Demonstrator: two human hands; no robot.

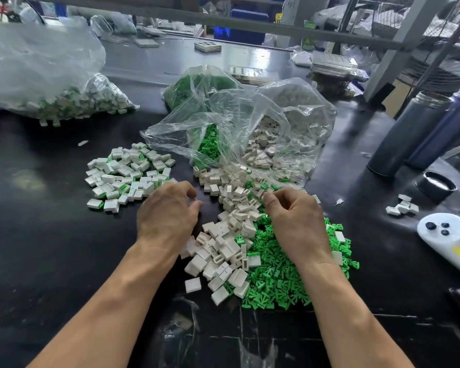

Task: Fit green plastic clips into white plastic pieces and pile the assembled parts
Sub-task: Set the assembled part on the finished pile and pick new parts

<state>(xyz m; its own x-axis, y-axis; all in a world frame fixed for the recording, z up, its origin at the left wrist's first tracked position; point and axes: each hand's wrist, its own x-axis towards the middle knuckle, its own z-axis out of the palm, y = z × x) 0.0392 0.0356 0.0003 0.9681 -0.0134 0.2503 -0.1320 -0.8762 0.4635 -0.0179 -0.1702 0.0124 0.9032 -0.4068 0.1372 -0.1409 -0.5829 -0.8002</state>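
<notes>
Plastic bag (250,115) veiling white pieces (266,144)

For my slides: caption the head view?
Two bare hands sort white plastic pieces and green plastic clips on a black table.

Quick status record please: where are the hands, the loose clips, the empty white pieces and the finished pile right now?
left hand: fingers curled, above table edge of white pieces; grip unclear
right hand: fingers curled over the parts; contents hidden
green clips: loose heap, front right
white pieces: spill from open bag toward the person
assembled pile: left of the hands
</notes>
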